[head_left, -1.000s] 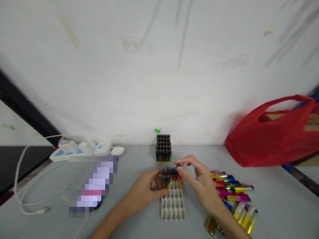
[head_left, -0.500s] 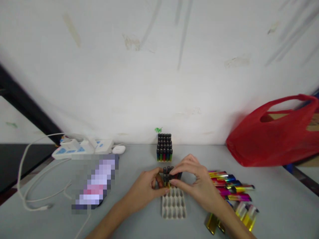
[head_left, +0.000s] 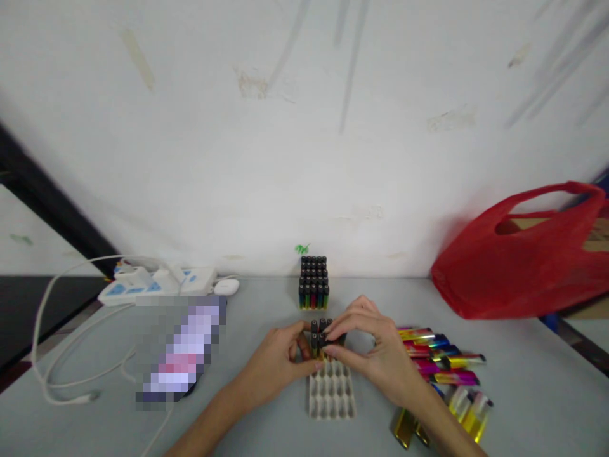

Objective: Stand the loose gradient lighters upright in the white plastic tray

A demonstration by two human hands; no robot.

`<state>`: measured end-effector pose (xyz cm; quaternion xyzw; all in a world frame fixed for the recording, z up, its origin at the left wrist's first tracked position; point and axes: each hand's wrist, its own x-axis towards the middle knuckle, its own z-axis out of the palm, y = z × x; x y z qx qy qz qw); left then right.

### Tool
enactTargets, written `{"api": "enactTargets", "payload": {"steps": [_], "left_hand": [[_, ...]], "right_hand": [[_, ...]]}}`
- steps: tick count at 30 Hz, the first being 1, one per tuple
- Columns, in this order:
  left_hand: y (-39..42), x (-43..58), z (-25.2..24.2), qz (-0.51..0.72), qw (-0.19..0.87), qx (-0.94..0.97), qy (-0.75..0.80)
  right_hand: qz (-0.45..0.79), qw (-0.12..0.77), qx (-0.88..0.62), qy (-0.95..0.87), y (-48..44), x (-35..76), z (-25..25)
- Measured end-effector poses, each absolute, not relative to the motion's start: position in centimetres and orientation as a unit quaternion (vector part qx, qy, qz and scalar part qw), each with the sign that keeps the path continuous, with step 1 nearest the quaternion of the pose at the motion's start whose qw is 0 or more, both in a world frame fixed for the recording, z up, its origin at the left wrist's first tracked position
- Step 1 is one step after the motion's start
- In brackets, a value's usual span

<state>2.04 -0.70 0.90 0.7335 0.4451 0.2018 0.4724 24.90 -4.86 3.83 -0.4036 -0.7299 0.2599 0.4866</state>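
We see black-topped tubes [head_left: 314, 327], perhaps lighters, standing upright in the far rows of a pale moulded tray [head_left: 332, 407] on the grey counter [head_left: 266, 422]. Our left hand [head_left: 275, 357] is half curled about the tray's far left corner, forefinger beside the back row and thumb in front of the second, with the tubes there between them; we cannot tell how firmly it presses. Our right hand [head_left: 375, 349] is nearly closed, thumb and forefinger seemingly pinching one black top in the second row, though the fingers hide most of it. We judge each tube light and stiff, its glossy body rather slippery, so the black top offers a sure hold for two fingertips. The tray looks thin and light, likely to slide if unsteadied. Its near rows show rounded pockets with nothing standing in them. Behind it, near the wall [head_left: 371, 158], a packed block [head_left: 313, 293] carries similar tubes upright in tight rows. More lie in a loose pile [head_left: 451, 362] by our right forearm, some with clear sections. Further right slumps a red bag [head_left: 509, 273]; we cannot see what it contains.
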Motion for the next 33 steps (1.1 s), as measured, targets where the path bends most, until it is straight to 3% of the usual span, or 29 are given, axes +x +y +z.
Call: {"api": "enactTargets", "payload": {"steps": [24, 33], "left_hand": [[-0.63, 1.93, 0.6, 0.202, 0.479, 0.732, 0.441], [-0.54, 1.87, 0.32, 0.202, 0.479, 0.733, 0.438]], "right_hand": [[0.256, 0.493, -0.413, -0.722, -4.87, 24.9, 3.92], [0.21, 0.496, -0.485, -0.689, -4.57, 25.02, 3.42]]}}
